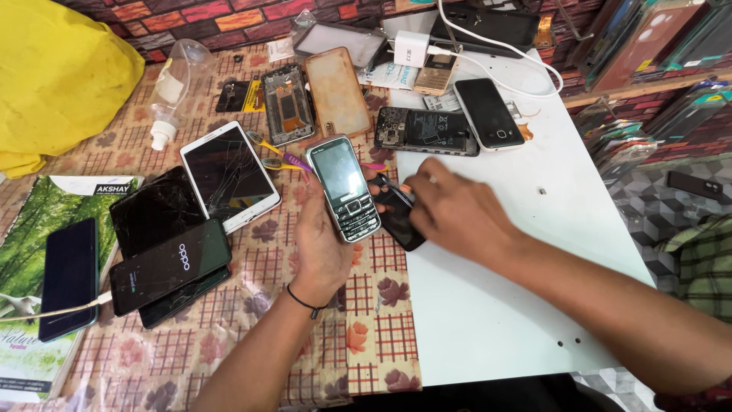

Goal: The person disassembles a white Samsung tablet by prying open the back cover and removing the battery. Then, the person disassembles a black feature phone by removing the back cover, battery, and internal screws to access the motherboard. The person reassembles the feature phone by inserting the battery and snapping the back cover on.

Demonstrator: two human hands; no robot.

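The left hand [320, 240], a thin black band at its wrist, is closed around a silver bar-shaped keypad phone [344, 189], holding it face up with the grey screen away from the body and the keys nearer; thumb and fingers wrap its sides from below. Just to its right, the right hand [457, 210] lies knuckles up with its fingers curled onto a small black flat phone part [400, 217] that sits across the seam where the patterned checked cloth [381, 336] meets the white desk top [496, 305]. Whether those fingers pinch the part or only press it cannot be told.

Behind the hands, toward the far edge of the desk, lie yellow and purple plastic tweezers [278, 156], an opened phone with bare circuit boards [425, 130], a black touchscreen phone with a silver rim [488, 112] and a clear tan phone case [337, 91]. Left of the held phone rests a white tablet with a cracked dark screen [229, 174], and nearer the left edge a black smartphone with a lit screen [169, 265] lies on other dark phones. A clear plastic squeeze bottle [175, 88] lies on its side at the far left, beside a yellow cloth bag [61, 76].
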